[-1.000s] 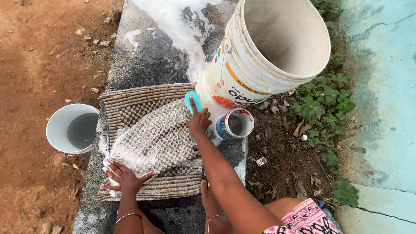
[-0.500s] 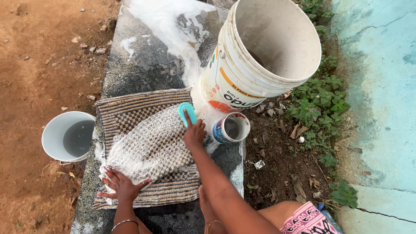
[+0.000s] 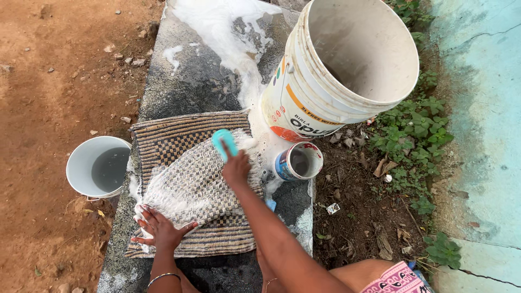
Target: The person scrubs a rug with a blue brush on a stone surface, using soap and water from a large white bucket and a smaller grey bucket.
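The right hand is closing its grip around a teal scrub brush, pressing it onto the upper right part of a soapy woven mat. The left hand is lying flat with fingers spread, its grip released, pinning down the mat's lower left corner, where the foam is thickest. The mat is lying spread across a dark, wet stone worktop, with white suds trailing over the stone beyond it. Just beside the brush hand, to the right, a small open tin can is standing at the worktop's edge. Behind the can, a large white plastic bucket is tilting towards the camera. On the bare earth to the left, a small white pail is holding water
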